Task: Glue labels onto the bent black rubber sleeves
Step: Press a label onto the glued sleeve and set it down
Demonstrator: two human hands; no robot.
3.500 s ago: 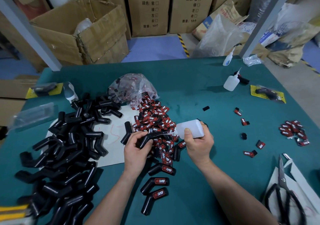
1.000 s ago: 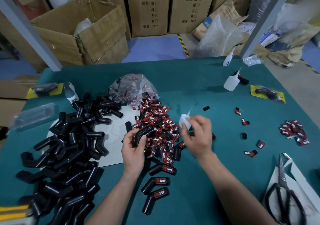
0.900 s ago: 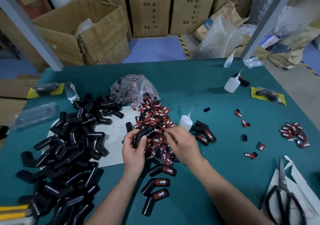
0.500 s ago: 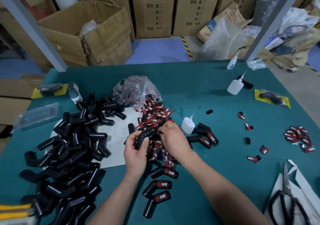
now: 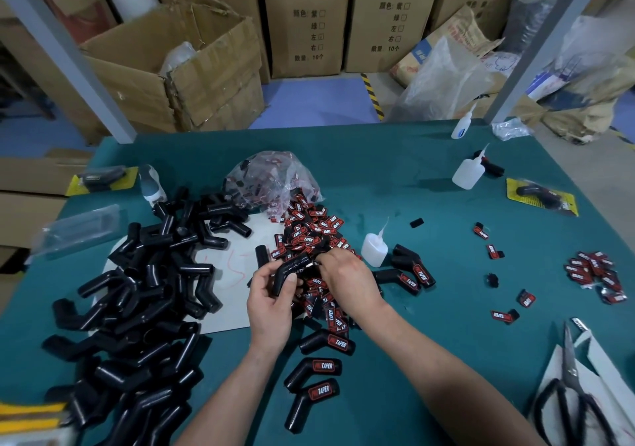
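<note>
Bent black rubber sleeves are lying heaped across the left of the green worktop, spilling over a white sheet. The red labels are lying piled at centre, below a clear plastic bag. The left hand is gripping the held sleeve by its lower leg at mid-frame, just above that pile. The right hand is no longer squeezing the glue bottle, which is now standing upright just right of the labels. Its fingertips are bunching at the upper end of the held sleeve; whether a label is pinched there I cannot tell. By my reading, gluing is over and label placement is starting. Finished sleeves are lying at lower centre, near the left wrist. The bottle is standing just beside the right knuckles, so an outward swing is risking a spill. Bare worktop is lying open at upper centre and at lower right, toward the scissors, and every edge is well apart from the hands.
</note>
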